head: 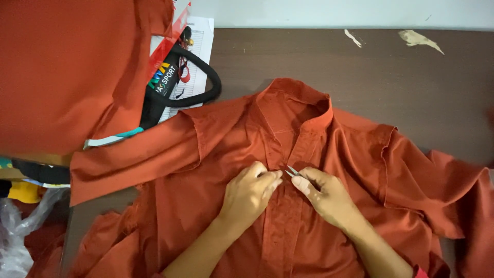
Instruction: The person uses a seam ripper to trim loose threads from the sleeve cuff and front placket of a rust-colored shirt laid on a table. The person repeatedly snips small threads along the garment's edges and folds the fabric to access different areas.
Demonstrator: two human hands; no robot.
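Observation:
A rust-orange shirt [216,149] with a stand collar lies spread face up on a dark brown table [401,77]. My left hand [250,193] pinches the fabric at the front placket, just below the neck opening. My right hand [327,195] holds small metal thread snips [292,171], their tips pointing at the placket right beside my left fingertips. The two hands almost touch over the shirt's centre strip.
A pile of the same orange cloth [67,67] fills the top left. Beside it lie a black bag with a strap [198,77] and a printed paper sheet [198,38]. Clear plastic [20,226] sits at the lower left. A white wall [334,13] runs behind the table.

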